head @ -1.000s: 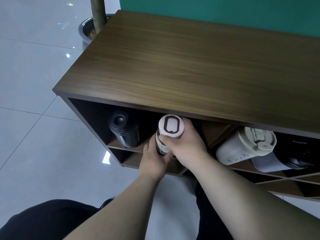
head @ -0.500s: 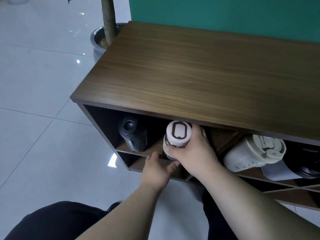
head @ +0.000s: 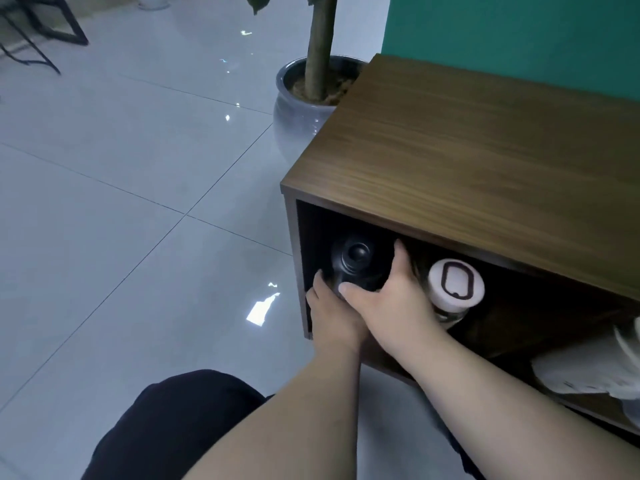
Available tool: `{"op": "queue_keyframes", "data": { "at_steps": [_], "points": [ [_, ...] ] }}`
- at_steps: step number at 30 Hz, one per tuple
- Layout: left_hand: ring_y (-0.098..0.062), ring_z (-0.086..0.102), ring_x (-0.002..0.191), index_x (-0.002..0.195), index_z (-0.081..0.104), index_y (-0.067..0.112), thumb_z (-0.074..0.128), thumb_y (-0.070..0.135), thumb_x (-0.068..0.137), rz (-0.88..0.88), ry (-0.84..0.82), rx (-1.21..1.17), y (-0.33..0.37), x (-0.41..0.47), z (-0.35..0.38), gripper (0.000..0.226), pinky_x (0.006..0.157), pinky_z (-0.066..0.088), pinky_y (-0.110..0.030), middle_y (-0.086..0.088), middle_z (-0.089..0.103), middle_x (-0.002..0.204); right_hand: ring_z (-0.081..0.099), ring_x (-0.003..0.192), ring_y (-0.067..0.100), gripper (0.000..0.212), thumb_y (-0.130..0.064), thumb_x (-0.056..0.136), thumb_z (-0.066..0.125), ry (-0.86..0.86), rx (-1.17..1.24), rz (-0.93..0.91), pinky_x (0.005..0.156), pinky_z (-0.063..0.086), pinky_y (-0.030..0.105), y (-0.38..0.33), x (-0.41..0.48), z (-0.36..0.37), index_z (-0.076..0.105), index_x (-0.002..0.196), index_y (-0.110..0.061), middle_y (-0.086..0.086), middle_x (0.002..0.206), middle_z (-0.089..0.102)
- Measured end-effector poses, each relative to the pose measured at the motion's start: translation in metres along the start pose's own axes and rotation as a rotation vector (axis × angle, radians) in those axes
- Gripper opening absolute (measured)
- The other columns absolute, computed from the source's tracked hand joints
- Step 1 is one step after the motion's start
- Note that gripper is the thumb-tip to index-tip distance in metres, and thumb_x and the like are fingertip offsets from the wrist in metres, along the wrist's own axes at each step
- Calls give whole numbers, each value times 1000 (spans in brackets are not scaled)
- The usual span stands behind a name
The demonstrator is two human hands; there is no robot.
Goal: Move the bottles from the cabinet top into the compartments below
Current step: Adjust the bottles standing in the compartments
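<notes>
Both of your hands are wrapped around the black bottle (head: 356, 263) in the leftmost compartment of the cabinet (head: 485, 161): your left hand (head: 329, 313) cups it from below and the left, your right hand (head: 391, 299) grips its right side with the thumb across the front. Just to the right, the white-capped bottle (head: 455, 284) lies on its side in the neighbouring compartment, cap facing you, touching your right wrist. At the right edge, part of a cream bottle (head: 588, 372) shows.
</notes>
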State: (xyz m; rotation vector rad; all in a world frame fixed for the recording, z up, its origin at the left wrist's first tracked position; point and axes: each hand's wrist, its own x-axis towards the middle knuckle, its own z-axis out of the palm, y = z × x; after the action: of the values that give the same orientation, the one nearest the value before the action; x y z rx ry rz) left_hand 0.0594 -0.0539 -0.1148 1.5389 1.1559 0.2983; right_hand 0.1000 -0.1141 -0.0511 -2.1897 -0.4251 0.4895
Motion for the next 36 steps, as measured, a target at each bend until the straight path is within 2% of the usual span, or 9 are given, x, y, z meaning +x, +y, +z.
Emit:
{"op": "queue_keyframes", "data": {
  "at_steps": [2, 5, 6, 9, 14, 18, 23, 27, 36],
  "points": [
    [-25, 46, 144, 164, 24, 23, 65, 40, 94, -4, -17, 12, -3, 6, 2, 83, 111, 43, -40, -5, 30, 166, 33, 148, 23, 115, -41, 67, 85, 47, 9, 15, 119, 27, 32, 2, 11, 6, 18, 158, -19, 7, 160, 36],
    [-26, 54, 136, 157, 39, 19, 61, 56, 71, 10, -24, -8, -10, 11, 4, 96, 111, 48, -44, -9, 44, 157, 43, 142, 22, 114, -48, 61, 86, 56, 25, 55, 117, 34, 40, 8, 23, 8, 27, 153, -20, 5, 154, 46],
    [-25, 55, 134, 155, 41, 19, 62, 56, 67, 14, -26, -15, -11, 11, 5, 97, 109, 50, -44, -9, 46, 154, 45, 141, 23, 113, -49, 61, 87, 48, 32, 74, 116, 36, 41, 9, 26, 8, 28, 153, -20, 5, 152, 49],
    [-20, 50, 137, 157, 37, 25, 74, 37, 82, 11, -45, 15, -21, 14, 10, 85, 107, 47, -38, -6, 44, 154, 52, 136, 24, 112, -44, 64, 88, 25, -1, 96, 111, 41, 38, 12, 33, 7, 26, 154, -21, 5, 148, 54],
    [-15, 59, 121, 154, 41, 32, 72, 37, 87, 10, -14, -10, -26, 20, 12, 74, 100, 48, -34, 2, 45, 151, 57, 131, 24, 107, -51, 65, 82, -27, -69, 110, 108, 46, 41, 17, 35, 13, 28, 155, -26, 2, 145, 58],
    [-20, 61, 126, 150, 46, 31, 70, 38, 86, 11, 8, 10, -30, 25, 12, 68, 104, 52, -43, 1, 48, 148, 53, 135, 27, 108, -50, 71, 81, -41, -92, 110, 110, 44, 42, 18, 38, 15, 24, 157, -22, 6, 150, 54],
    [-19, 59, 130, 151, 45, 34, 69, 39, 86, 22, 2, -7, -34, 25, 11, 69, 106, 51, -43, 4, 46, 150, 58, 129, 25, 107, -55, 65, 79, -24, -93, 111, 106, 48, 40, 19, 36, 20, 29, 155, -23, 3, 145, 58],
    [-20, 58, 133, 153, 42, 37, 69, 41, 86, 28, -6, 5, -37, 25, 11, 71, 108, 51, -46, 6, 43, 154, 58, 130, 23, 104, -50, 69, 81, -10, -82, 119, 103, 47, 35, 20, 33, 20, 29, 155, -22, 2, 145, 58],
    [-19, 56, 137, 156, 37, 40, 69, 39, 88, 44, -6, 31, -41, 26, 11, 75, 108, 51, -46, 7, 40, 158, 60, 128, 21, 109, -60, 59, 76, -2, -64, 120, 105, 49, 41, 19, 32, 22, 30, 153, -26, -1, 143, 60]
  ]
}}
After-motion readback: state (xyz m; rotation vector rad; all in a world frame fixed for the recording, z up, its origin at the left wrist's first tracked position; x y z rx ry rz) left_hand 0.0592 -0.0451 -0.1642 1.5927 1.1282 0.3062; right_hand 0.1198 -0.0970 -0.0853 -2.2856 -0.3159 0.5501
